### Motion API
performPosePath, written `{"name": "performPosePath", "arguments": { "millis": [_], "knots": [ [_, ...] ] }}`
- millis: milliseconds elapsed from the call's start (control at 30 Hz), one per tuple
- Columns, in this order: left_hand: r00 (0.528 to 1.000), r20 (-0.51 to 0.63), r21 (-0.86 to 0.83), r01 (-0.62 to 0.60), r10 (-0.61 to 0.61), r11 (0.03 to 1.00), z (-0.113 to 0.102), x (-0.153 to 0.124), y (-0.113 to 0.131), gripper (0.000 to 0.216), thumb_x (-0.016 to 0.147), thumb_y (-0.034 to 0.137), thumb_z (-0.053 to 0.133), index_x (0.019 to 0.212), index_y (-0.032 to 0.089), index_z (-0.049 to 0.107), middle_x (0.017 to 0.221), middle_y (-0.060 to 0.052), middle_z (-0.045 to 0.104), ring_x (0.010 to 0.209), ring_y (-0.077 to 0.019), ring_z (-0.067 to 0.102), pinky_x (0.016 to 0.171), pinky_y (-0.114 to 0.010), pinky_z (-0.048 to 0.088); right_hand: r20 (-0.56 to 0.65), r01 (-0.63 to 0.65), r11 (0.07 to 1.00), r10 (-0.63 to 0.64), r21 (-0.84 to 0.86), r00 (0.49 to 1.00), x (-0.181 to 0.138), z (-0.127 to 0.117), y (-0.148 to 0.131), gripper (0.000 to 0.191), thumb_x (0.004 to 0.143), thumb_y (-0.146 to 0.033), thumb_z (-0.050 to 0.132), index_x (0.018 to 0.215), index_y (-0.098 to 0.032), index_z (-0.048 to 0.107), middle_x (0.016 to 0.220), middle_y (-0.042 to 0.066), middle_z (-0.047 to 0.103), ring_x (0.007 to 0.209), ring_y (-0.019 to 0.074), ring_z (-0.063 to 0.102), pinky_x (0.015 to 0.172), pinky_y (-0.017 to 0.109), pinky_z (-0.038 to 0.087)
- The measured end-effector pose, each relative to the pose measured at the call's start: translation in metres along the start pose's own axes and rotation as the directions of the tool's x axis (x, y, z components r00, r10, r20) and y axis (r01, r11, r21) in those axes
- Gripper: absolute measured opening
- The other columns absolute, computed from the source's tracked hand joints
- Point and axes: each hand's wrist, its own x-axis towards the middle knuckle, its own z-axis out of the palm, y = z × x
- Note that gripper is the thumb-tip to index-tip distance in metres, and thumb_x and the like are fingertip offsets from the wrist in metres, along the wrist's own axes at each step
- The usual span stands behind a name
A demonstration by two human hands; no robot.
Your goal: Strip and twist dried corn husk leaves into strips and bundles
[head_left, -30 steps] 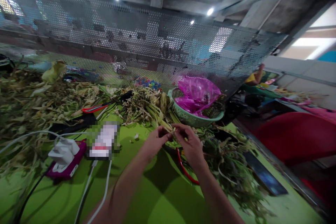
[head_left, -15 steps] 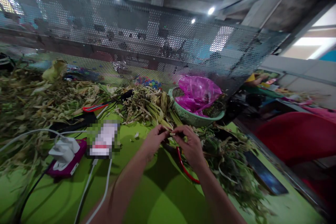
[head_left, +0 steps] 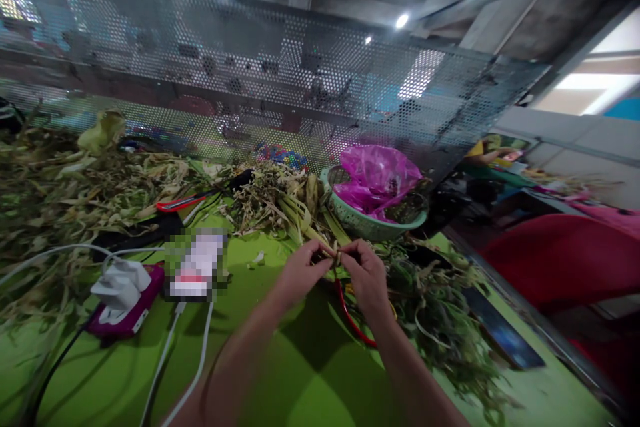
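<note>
My left hand [head_left: 300, 272] and my right hand [head_left: 367, 275] meet above the green table [head_left: 280, 373], fingertips pinched together on the near end of a pale green stalk [head_left: 313, 233]. The stalk runs back and left into a heap of stalks and dry leaves [head_left: 270, 197]. Both hands are closed on it. A red cord or band [head_left: 350, 323] curves on the table just under my right hand.
A teal basket [head_left: 373, 227] with a pink plastic bag [head_left: 377, 177] stands behind the hands. Leaf litter [head_left: 75, 193] covers the left side, green trimmings [head_left: 440, 320] the right. A white charger on a magenta block [head_left: 123, 297], white cables [head_left: 185, 360] and a perforated metal screen [head_left: 250, 80] are here too.
The hands stay pinched on the stalk; they have shifted slightly right and the fingertips have drawn closer together. The view has drifted a little.
</note>
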Motion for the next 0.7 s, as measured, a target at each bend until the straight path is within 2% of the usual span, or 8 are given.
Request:
{"name": "performPosePath", "arguments": {
  "millis": [100, 267, 400, 533, 700],
  "knots": [
    [1.000, -0.017, -0.032, 0.015, -0.016, 0.999, -0.0004, 0.0008, -0.0018, 0.015, 0.074, 0.024, 0.069, 0.085, 0.017, 0.062, 0.078, 0.000, 0.061, 0.075, -0.0144, 0.054, 0.071, -0.026, 0.042, 0.043, -0.032, 0.996, 0.028, 0.082, 0.999, 0.0012, -0.0009, 0.0034, 0.010, 0.073, -0.029, 0.067, 0.075, -0.020, 0.064, 0.070, -0.001, 0.061, 0.068, 0.0169, 0.053, 0.066, 0.028, 0.041],
    [0.996, -0.053, -0.287, 0.058, -0.076, 0.956, -0.0047, 0.0024, 0.0004, 0.024, 0.071, 0.034, 0.075, 0.083, 0.017, 0.062, 0.080, -0.001, 0.061, 0.080, -0.0139, 0.055, 0.077, -0.027, 0.042, 0.152, -0.091, 0.957, 0.050, 0.275, 0.987, 0.0007, 0.0001, 0.0013, 0.021, 0.076, -0.033, 0.071, 0.093, -0.021, 0.069, 0.086, 0.002, 0.067, 0.081, 0.0186, 0.058, 0.075, 0.029, 0.045],
    [0.991, -0.043, -0.339, 0.106, -0.128, 0.935, -0.0045, 0.0009, 0.0033, 0.028, 0.068, 0.036, 0.078, 0.081, 0.017, 0.063, 0.080, -0.001, 0.061, 0.078, -0.0129, 0.054, 0.075, -0.026, 0.042, 0.187, -0.078, 0.962, 0.029, 0.263, 0.982, 0.0013, 0.0000, 0.0037, 0.019, 0.073, -0.033, 0.075, 0.088, -0.021, 0.069, 0.081, 0.001, 0.065, 0.077, 0.0181, 0.058, 0.073, 0.029, 0.045],
    [0.995, -0.018, -0.288, 0.087, -0.096, 0.954, -0.0031, -0.0004, 0.0030, 0.024, 0.073, 0.034, 0.074, 0.087, 0.017, 0.063, 0.085, -0.002, 0.064, 0.083, -0.0142, 0.056, 0.078, -0.026, 0.043, 0.161, -0.022, 0.987, -0.004, 0.158, 0.987, 0.0020, -0.0019, 0.0083, 0.016, 0.076, -0.034, 0.072, 0.083, -0.021, 0.066, 0.076, 0.000, 0.063, 0.072, 0.0172, 0.056, 0.069, 0.028, 0.044],
    [0.999, -0.035, -0.044, -0.040, 0.039, 0.998, -0.0023, 0.0014, -0.0026, 0.029, 0.069, 0.031, 0.078, 0.090, 0.017, 0.062, 0.083, -0.001, 0.064, 0.079, -0.0147, 0.056, 0.075, -0.026, 0.043, 0.111, 0.013, 0.999, -0.018, 0.046, 0.994, -0.0002, -0.0002, 0.0020, 0.012, 0.077, -0.031, 0.066, 0.079, -0.020, 0.063, 0.074, 0.000, 0.061, 0.070, 0.0175, 0.055, 0.068, 0.029, 0.044]
  ]
}}
